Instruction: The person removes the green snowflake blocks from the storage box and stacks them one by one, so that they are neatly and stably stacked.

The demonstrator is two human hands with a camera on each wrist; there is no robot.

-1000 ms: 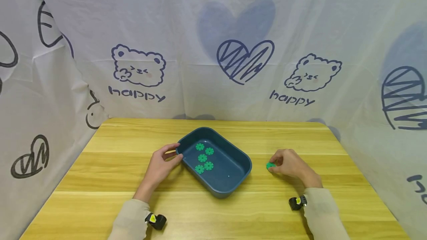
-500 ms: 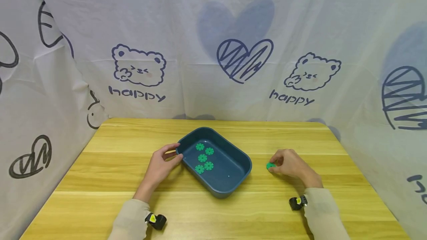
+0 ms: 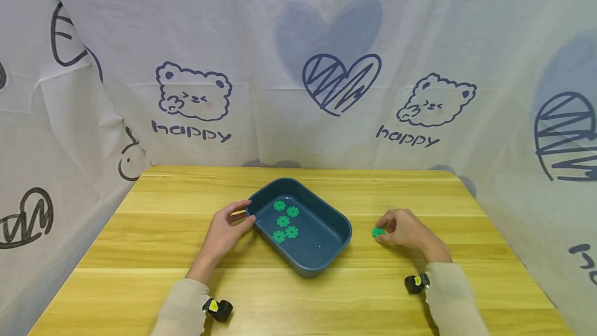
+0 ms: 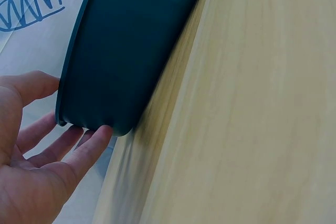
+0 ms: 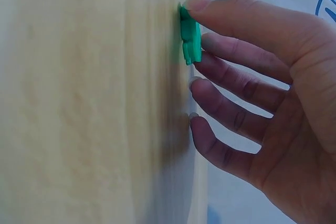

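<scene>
A dark blue rectangular plastic tub stands on the wooden table, set at an angle. On its floor lie several flat green notched building discs, grouped toward the left end. My left hand holds the tub's left corner, thumb and fingers spread around it; the left wrist view shows the fingertips touching the tub's outer wall. To the right of the tub, my right hand pinches a green notched building disc between thumb and fingers, at the tabletop. The fingers partly cover this disc.
The table has a pale wood-grain top. A white cloth printed with bears and hearts hangs behind it and along both sides. Each wrist wears a small black camera.
</scene>
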